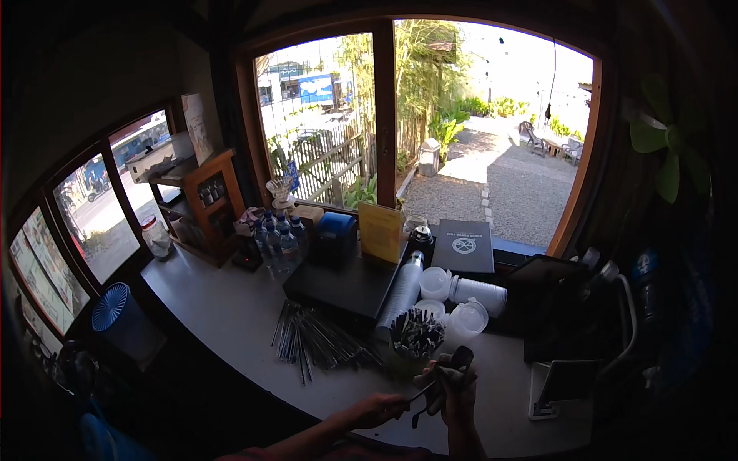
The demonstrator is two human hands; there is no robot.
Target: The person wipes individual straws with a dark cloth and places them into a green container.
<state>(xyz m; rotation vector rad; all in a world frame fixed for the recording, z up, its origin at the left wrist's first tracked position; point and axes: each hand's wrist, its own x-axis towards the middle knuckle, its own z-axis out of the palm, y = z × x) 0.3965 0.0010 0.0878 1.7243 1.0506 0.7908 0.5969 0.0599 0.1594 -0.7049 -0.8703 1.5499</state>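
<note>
My left hand [377,410] is closed on the end of a thin dark rod-like tool [420,393]. That tool reaches up to a grey cloth [441,383], which my right hand [459,397] holds together with a dark, rounded-end object [462,356]. A second dark piece hangs below the cloth; what these pieces are is hard to tell in the shade. Just beyond my hands stands a container packed with dark wrapped sticks [417,334]. Left of it, a pile of long wrapped straws [320,340] is spread over the counter.
Stacked plastic cups [406,288] and lids [468,318] lie behind the stick container, beside a black cash drawer [340,282]. Water bottles [282,236] stand back left. A small device with a dark panel [568,380] sits right on the counter [230,328].
</note>
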